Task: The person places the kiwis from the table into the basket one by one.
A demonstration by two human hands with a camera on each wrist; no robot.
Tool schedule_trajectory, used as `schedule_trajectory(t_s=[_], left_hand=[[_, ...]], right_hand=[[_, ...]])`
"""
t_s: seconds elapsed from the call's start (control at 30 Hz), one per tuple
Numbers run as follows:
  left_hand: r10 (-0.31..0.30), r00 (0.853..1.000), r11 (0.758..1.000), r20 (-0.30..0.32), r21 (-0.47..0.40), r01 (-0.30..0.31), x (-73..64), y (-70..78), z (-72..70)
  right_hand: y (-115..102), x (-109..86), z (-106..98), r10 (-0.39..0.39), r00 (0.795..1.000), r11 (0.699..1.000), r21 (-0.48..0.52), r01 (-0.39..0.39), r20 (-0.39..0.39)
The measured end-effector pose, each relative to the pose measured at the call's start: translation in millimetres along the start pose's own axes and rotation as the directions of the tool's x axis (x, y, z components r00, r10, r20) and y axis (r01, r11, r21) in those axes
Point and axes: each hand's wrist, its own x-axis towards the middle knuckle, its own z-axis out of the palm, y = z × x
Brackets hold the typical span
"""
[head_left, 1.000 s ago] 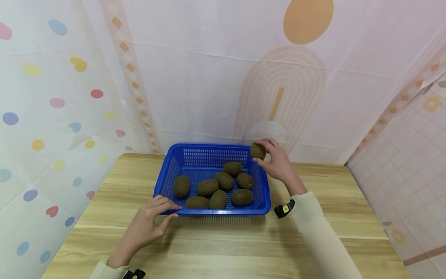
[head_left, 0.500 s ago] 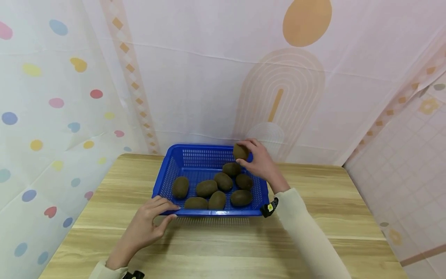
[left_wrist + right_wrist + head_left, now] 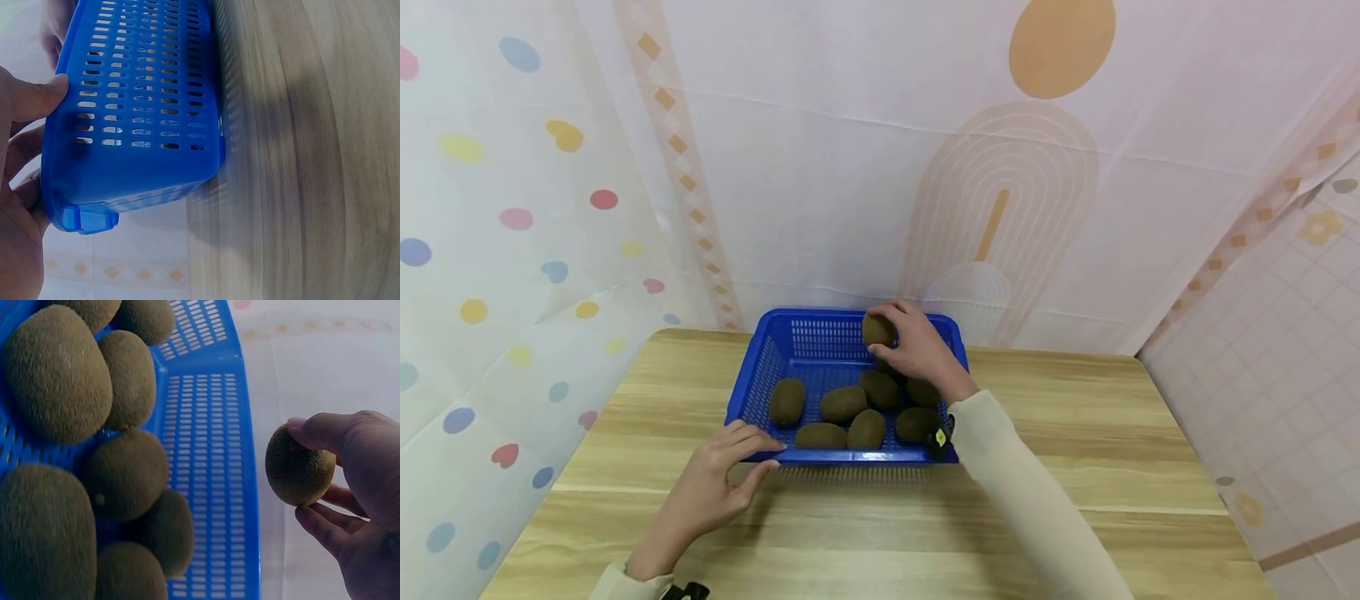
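Note:
A blue plastic basket with slotted walls holds several brown, fuzzy kiwis. My right hand pinches one kiwi between thumb and fingertips, over the far part of the basket. In the right wrist view, that held kiwi shows above the level of the rim, apart from the others. My left hand grips the basket's near left corner, with the thumb on the outer wall and the fingers over the rim. The right hand and wrist hide part of the kiwis at the basket's right side.
The basket stands toward the back of a wooden table, close to a patterned cloth backdrop. More printed cloth hangs on the left and right sides. Inside the basket, the bare floor shows at the back left.
My right hand has carried the kiwi leftward along the far rim, from the back right corner toward the middle. The left hand has kept its grip on the near left corner.

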Motion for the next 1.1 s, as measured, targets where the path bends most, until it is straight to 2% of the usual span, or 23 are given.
schedule_trajectory(t_s=[0.2, 0.43, 0.63, 0.97, 1.1], left_hand=[[-0.024, 1.0, 1.0, 0.014, 0.003, 0.024, -2.3, 1.7, -1.2], [-0.016, 1.0, 1.0, 0.008, -0.005, 0.016, -2.1, 1.8, 2.2], [-0.019, 1.0, 1.0, 0.015, -0.006, 0.019, -1.3, 2.7, 1.9], [-0.047, 0.998, 0.999, 0.051, -0.01, 0.048, -2.1, 3.6, -1.6], [-0.051, 0.999, 0.998, 0.019, -0.03, 0.052, 1.0, 3.3, -5.2]], right_hand=[[-7.5, 10.6, 16.5, 0.017, 0.997, 1.0, -0.002, -0.017, 0.07], [-8.2, 13.7, 24.4, 0.05, 0.993, 0.999, 0.0, -0.05, 0.103], [-9.2, 8.4, 14.0, 0.078, 0.993, 0.996, 0.044, -0.082, 0.088], [4.8, -10.3, -11.0, 0.048, 0.999, 0.999, 0.009, -0.048, 0.006], [13.4, -23.1, -21.2, 0.049, 0.999, 0.999, -0.004, -0.049, -0.019]])
